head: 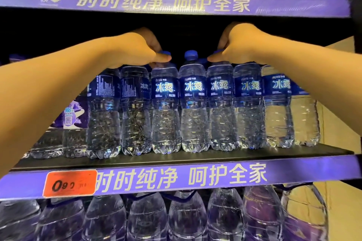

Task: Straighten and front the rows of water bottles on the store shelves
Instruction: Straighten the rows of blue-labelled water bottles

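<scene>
A row of clear water bottles with dark blue labels stands along the front of the middle shelf (176, 159). My left hand (135, 49) grips the blue cap and neck of one bottle (165, 107), thumb pointing right. My right hand (241, 45) grips the cap and neck of another bottle (220, 107), thumb pointing left. Between them stands a free bottle (194, 107) with its blue cap showing. The two leftmost bottles (103, 111) show their back labels; the others face front.
Shrink-wrapped purple packs sit on the top shelf (176, 4). Large bottles (186, 219) fill the shelf below. An orange price tag (69, 183) sticks to the purple shelf strip. A purple pack (72, 115) stands at the left. A beige wall (338, 123) borders the right.
</scene>
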The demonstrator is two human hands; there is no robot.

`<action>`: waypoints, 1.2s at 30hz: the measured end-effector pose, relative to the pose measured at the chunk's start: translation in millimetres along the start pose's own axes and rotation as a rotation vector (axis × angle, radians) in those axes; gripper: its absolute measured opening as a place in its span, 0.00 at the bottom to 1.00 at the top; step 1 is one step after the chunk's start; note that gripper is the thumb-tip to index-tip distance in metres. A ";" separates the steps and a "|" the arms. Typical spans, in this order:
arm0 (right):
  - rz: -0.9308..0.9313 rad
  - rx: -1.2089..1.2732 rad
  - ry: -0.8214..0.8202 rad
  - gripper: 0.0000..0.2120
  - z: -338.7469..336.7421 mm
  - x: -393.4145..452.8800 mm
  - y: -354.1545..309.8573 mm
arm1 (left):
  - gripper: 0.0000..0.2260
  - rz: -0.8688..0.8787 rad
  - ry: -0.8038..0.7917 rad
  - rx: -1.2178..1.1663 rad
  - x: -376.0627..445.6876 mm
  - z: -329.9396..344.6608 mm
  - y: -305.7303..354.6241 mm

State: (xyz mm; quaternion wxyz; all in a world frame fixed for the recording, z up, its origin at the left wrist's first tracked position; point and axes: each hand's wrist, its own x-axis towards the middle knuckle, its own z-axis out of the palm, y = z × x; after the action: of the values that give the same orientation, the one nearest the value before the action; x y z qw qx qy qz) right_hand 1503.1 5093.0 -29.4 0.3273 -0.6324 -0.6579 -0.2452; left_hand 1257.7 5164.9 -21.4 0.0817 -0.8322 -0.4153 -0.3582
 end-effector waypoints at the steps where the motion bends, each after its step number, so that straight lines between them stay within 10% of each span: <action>1: 0.003 0.022 -0.002 0.24 -1.2 0.1 -0.7 | 0.19 0.003 -0.007 -0.003 -0.6 0.1 0.4; 12: 0.054 0.292 -0.068 0.19 -2.8 0.7 2.1 | 0.21 -0.058 0.005 0.052 -3.8 -2.0 2.8; 36: 0.030 -0.127 -0.032 0.22 -11.2 -10.6 48.8 | 0.08 -0.112 0.236 0.057 -27.1 -1.5 -3.4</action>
State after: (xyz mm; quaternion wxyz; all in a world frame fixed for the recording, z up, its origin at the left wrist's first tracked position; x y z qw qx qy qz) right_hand 1552.7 5081.5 -34.3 0.2798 -0.6654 -0.6367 -0.2713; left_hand 1243.6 5149.3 -38.9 0.1335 -0.7573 -0.4585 -0.4454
